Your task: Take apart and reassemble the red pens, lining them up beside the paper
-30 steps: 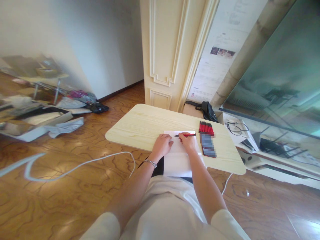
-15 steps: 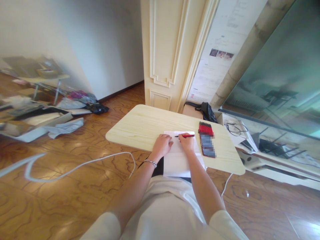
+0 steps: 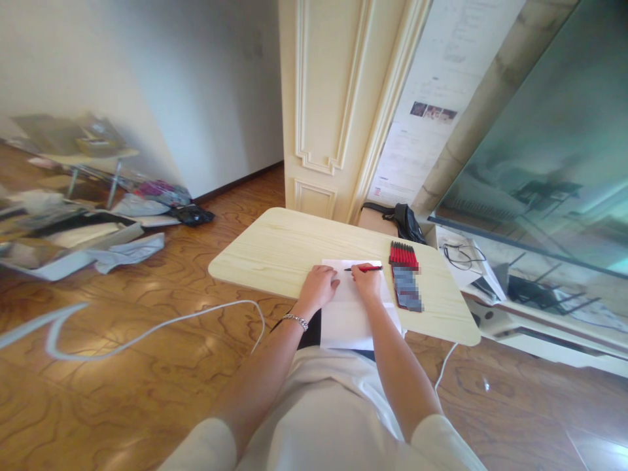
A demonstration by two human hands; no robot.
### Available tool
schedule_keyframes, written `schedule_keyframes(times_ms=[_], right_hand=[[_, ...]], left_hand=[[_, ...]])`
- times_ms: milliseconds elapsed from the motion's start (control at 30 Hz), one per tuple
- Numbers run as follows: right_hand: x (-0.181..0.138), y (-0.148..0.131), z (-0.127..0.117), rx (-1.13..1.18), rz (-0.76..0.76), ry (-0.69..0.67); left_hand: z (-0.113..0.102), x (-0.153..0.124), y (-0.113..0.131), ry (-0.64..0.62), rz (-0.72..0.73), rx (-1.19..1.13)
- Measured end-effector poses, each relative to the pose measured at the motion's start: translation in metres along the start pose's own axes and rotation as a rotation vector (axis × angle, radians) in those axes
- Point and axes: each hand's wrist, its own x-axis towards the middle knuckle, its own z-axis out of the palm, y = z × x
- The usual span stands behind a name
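White paper (image 3: pixel 347 324) lies at the near edge of a light wooden table (image 3: pixel 275 245) and hangs over it towards me. My right hand (image 3: pixel 366 282) is closed around a red and black pen (image 3: pixel 371 268), its dark tip pointing left over the upper part of the sheet. Resting flat on the paper's left edge is my left hand (image 3: pixel 318 286), with the thumb apart from the fingers and nothing held. Right of the paper sits a pack of several red pens with black ends (image 3: pixel 404 254); its lower part is blurred out.
A black bag (image 3: pixel 406 221) lies behind the table. To the right stands a low white cabinet (image 3: pixel 534 343) with cables under a large dark screen (image 3: pixel 549 150). A white cable (image 3: pixel 161 326) crosses the wooden floor at left, near boxes and bags (image 3: pixel 112 229).
The scene sits very slightly lower in the picture. Both hands and the pen keep nearly the same place on the paper.
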Motion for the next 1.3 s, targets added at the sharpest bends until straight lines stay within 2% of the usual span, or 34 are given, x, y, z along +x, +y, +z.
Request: schedule_keyframes(times_ms=[367, 667, 733, 867, 1000, 1133, 1300], right_hand=[[-0.002, 0.003, 0.001, 0.043, -0.049, -0.095], [-0.001, 0.000, 0.001, 0.024, 0.010, 0.018], [0.001, 0.001, 0.000, 0.128, 0.024, 0.007], [0.006, 0.005, -0.003, 0.476, 0.114, -0.010], [0.015, 0.005, -0.008, 0.697, 0.229, 0.047], [0.025, 0.003, -0.016, 0.978, 0.196, 0.096], [0.032, 0.008, -0.032, 1.099, 0.152, -0.013]], left_hand=[[0.001, 0.000, -0.001, -0.006, -0.013, -0.004], [0.002, 0.000, -0.001, 0.007, -0.006, -0.003], [0.002, 0.000, -0.001, 0.012, 0.000, -0.006], [0.002, 0.000, -0.001, 0.020, 0.008, -0.019], [-0.001, 0.000, 0.001, 0.010, 0.000, -0.022], [-0.002, 0.000, 0.001, 0.003, -0.007, -0.021], [0.001, 0.000, -0.002, 0.024, 0.006, -0.032]])
